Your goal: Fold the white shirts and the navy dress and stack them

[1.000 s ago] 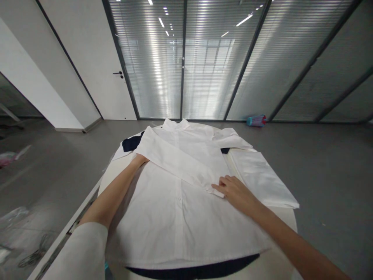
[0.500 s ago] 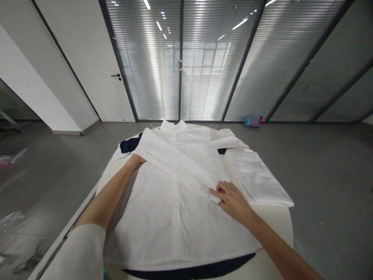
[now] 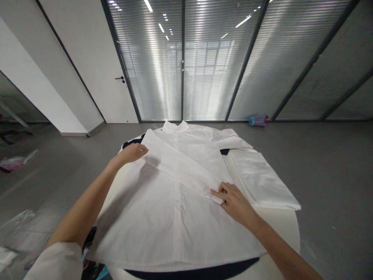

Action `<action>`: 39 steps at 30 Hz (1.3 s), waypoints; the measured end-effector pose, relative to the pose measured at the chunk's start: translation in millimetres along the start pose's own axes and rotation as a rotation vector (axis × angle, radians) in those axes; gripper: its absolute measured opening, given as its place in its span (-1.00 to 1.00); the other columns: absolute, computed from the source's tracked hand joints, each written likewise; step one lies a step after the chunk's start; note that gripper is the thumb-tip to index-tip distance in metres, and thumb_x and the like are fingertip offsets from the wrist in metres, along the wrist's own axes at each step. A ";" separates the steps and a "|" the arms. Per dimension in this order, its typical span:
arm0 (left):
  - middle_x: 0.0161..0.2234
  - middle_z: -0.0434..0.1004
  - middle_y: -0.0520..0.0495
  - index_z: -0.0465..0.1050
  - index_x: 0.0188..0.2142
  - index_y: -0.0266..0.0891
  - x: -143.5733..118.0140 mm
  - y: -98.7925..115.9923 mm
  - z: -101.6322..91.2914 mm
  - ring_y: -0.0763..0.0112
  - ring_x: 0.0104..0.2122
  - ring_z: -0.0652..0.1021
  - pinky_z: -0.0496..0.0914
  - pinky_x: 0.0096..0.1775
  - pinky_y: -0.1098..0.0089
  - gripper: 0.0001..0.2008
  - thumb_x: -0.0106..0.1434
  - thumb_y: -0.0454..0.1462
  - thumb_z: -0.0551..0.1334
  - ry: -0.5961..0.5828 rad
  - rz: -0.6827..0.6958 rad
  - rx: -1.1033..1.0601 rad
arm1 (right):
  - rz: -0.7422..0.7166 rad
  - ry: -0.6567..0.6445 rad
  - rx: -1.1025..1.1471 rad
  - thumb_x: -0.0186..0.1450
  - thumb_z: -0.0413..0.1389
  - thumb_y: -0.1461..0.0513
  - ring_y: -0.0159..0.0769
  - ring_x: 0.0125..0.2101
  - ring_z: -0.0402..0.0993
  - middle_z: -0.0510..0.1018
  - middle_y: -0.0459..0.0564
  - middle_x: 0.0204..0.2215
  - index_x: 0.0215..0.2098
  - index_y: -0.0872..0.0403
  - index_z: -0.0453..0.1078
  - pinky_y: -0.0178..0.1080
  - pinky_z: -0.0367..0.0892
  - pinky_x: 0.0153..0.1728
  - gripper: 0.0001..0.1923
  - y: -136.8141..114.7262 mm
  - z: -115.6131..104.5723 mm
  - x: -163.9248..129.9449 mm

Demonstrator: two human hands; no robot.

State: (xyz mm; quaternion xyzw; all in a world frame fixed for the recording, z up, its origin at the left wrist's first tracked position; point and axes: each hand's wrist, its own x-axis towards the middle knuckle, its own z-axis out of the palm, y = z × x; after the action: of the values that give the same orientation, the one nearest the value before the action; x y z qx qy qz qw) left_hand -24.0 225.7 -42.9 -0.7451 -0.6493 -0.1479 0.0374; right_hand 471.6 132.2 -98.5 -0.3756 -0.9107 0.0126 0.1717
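A white button-up shirt (image 3: 154, 217) lies front up, its collar at the far end. One sleeve (image 3: 180, 165) runs diagonally across the chest. My right hand (image 3: 236, 202) is at the cuff end of that sleeve, index finger stretched along it and the others curled, pinching the cuff. Over the shirt's left shoulder area, my left hand (image 3: 131, 153) is raised with its fingers drawn together; I see no cloth between them. Its shadow falls on the shirt. The other sleeve (image 3: 230, 138) reaches out to the right.
A folded white cloth (image 3: 265, 179) rests on the right of the white table (image 3: 279, 225). Dark cloth (image 3: 198, 271) shows beneath the shirt's hem. A blue and pink object (image 3: 258, 120) lies on the floor by the glass wall. Plastic wrapping (image 3: 20, 221) lies on the left floor.
My left hand has come out from beside the sleeve and lifted above the shirt's shoulder. The shirt's left side now spreads further left. My right hand stays at the cuff.
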 end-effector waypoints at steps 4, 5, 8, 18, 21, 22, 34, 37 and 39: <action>0.24 0.37 -0.28 0.44 0.14 -0.33 61.9 31.9 21.4 0.07 0.23 0.39 0.27 0.19 0.24 -0.53 0.41 -0.09 0.07 -0.047 -0.055 0.069 | -0.005 0.015 0.008 0.08 0.03 0.57 -0.23 -0.30 0.41 0.46 -0.02 -0.35 -0.01 -0.07 0.57 -0.19 0.36 -0.24 -0.35 -0.9 -1.3 1.1; 0.30 0.26 -0.34 0.38 0.19 -0.39 74.4 38.1 30.9 0.02 0.30 0.27 0.18 0.25 0.20 -0.48 0.41 -0.08 0.08 -0.046 -0.071 0.080 | -0.008 0.018 0.009 0.08 0.04 0.57 -0.23 -0.30 0.41 0.46 -0.02 -0.35 -0.01 -0.08 0.57 -0.19 0.35 -0.24 -0.35 -1.1 -1.9 1.2; 0.37 0.04 -0.50 0.21 0.27 -0.55 95.2 43.8 60.0 -0.13 0.38 0.04 0.02 0.30 0.04 -0.35 0.43 -0.02 0.04 -0.059 -0.130 0.102 | -0.022 0.011 0.000 0.09 0.07 0.56 -0.22 -0.29 0.39 0.46 -0.01 -0.33 -0.01 -0.08 0.57 -0.19 0.33 -0.23 -0.37 -1.3 -4.2 0.8; 0.36 -0.01 -0.60 0.13 0.30 -0.58 99.0 22.4 88.6 -0.27 0.36 0.05 -0.02 0.27 -0.11 -0.25 0.41 0.05 -0.03 -0.119 -0.221 0.100 | -0.059 -0.059 -0.040 0.13 0.09 0.52 -0.21 -0.28 0.40 0.51 0.00 -0.34 0.00 0.03 0.55 -0.16 0.33 -0.18 -0.46 -2.7 -8.7 1.2; 0.37 0.06 -0.48 0.23 0.28 -0.46 87.9 36.1 87.1 -0.22 0.37 0.04 -0.11 0.28 -0.17 -0.35 0.44 0.01 -0.05 -0.095 -0.180 0.108 | -0.013 -0.080 0.011 0.24 0.17 0.36 -0.19 -0.25 0.41 0.52 0.01 -0.31 0.02 0.03 0.54 -0.12 0.33 -0.14 -0.61 -9.3 -18.5 2.0; 0.37 0.08 -0.43 0.26 0.27 -0.40 80.9 42.9 87.2 -0.20 0.37 0.03 -0.15 0.29 -0.19 -0.37 0.44 0.02 -0.06 -0.087 -0.154 0.106 | 0.000 -0.080 0.032 0.28 0.19 0.27 -0.18 -0.23 0.41 0.52 0.02 -0.30 0.00 0.02 0.55 -0.09 0.33 -0.12 -0.68 -11.5 -21.7 2.7; 0.43 -0.04 -0.16 0.03 0.42 -0.08 25.3 84.5 89.3 -0.24 0.38 0.01 -0.12 0.26 -0.28 -0.27 0.40 0.19 -0.10 -0.209 0.016 0.106 | -0.009 -0.139 -0.039 0.47 -0.12 -0.10 -0.01 0.40 -0.09 0.07 0.15 0.41 0.43 -0.03 0.07 0.16 -0.02 0.33 -0.35 -18.1 8.0 15.6; 0.43 -0.05 -0.19 0.02 0.43 -0.12 43.0 67.7 89.5 -0.19 0.39 -0.02 -0.14 0.28 -0.24 -0.25 0.41 0.19 -0.15 -0.208 -0.033 0.095 | 0.009 -0.199 -0.033 0.48 -0.15 -0.11 -0.01 0.41 -0.13 0.02 0.16 0.42 0.44 -0.01 0.05 0.17 -0.08 0.35 -0.33 -18.5 8.1 15.1; 0.43 -0.09 -0.30 -0.02 0.43 -0.26 57.8 52.2 90.4 -0.19 0.40 -0.06 -0.13 0.30 -0.17 -0.19 0.40 0.19 -0.18 -0.197 -0.139 0.108 | 0.013 -0.202 -0.020 0.47 -0.14 -0.11 -0.01 0.41 -0.15 0.00 0.15 0.42 0.44 -0.03 0.05 0.16 -0.10 0.36 -0.33 -18.1 7.3 15.0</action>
State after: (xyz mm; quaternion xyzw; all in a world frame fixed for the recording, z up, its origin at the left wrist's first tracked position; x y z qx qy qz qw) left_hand 49.2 295.4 -106.4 -0.7061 -0.7069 -0.0412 0.0033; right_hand 447.0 130.3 -98.0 -0.3798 -0.9210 0.0422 0.0751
